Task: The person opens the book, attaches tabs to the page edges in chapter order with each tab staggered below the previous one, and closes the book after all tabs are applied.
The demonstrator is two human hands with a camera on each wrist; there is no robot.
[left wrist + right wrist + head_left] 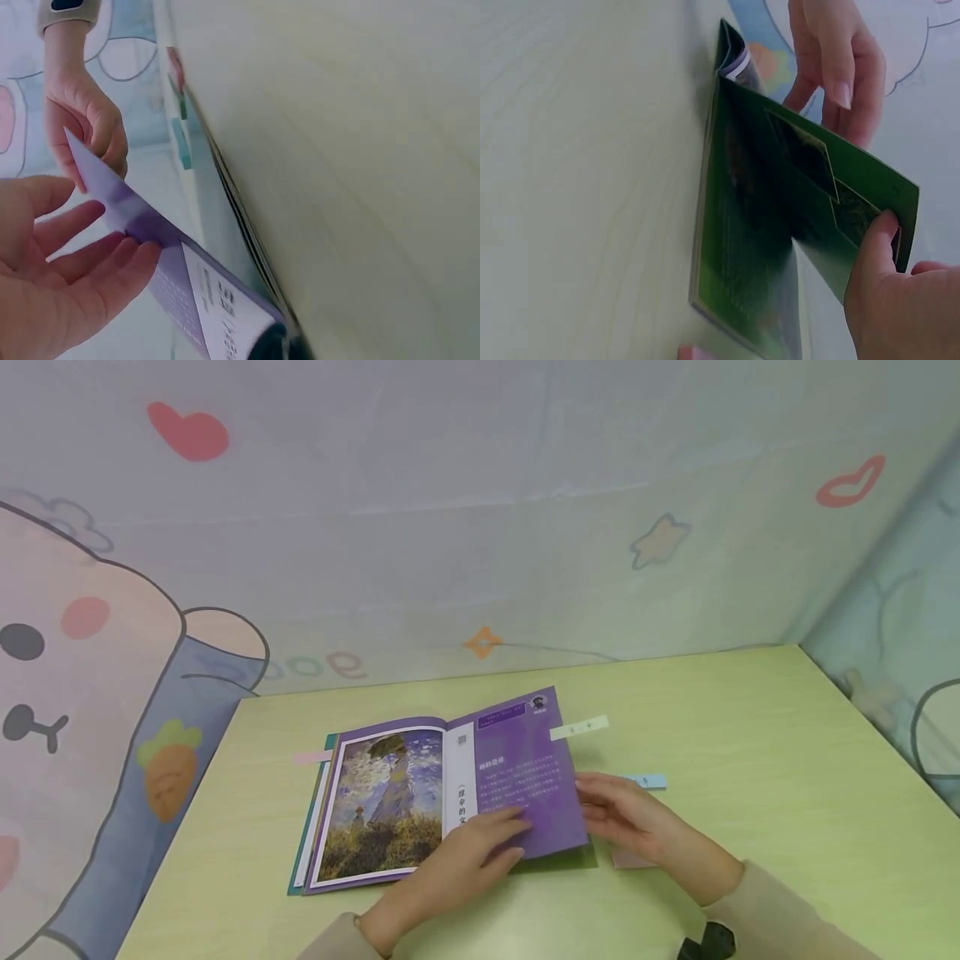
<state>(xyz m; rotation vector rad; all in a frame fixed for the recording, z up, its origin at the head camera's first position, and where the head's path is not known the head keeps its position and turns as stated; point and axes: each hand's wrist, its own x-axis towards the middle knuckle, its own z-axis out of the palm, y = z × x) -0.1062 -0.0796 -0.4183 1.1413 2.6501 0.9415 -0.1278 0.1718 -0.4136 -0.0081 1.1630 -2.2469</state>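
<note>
Two hands are seen at an open book [420, 793] that lies on a pale green table [750, 777], and everything else is placed here by that book. Left of the book, a pink paper strip [311, 757] sticks out from under its far left corner. On the book's left half a painting page [382, 802] is shown (a figure with a parasol in a field), lying flat. At the book's near edge, the left hand [465, 856] is laid with straight, relaxed fingers on the lower part of the purple page [525, 777]; in the left wrist view its fingertips [127, 259] are seen touching that page from the printed side. The purple page is lifted off the sheets beneath it along its right edge. At the page's far right corner a white tab [579, 727] juts out past the edge. Right of the book, the right hand [626, 814] is held at the page's right edge, which is pinched between thumb and fingers, the thumb [877, 240] being pressed on the green underside in the right wrist view. Just beyond that hand a light blue strip [651, 782] lies on the table, and a pink slip [630, 860] is partly hidden under the wrist.
</note>
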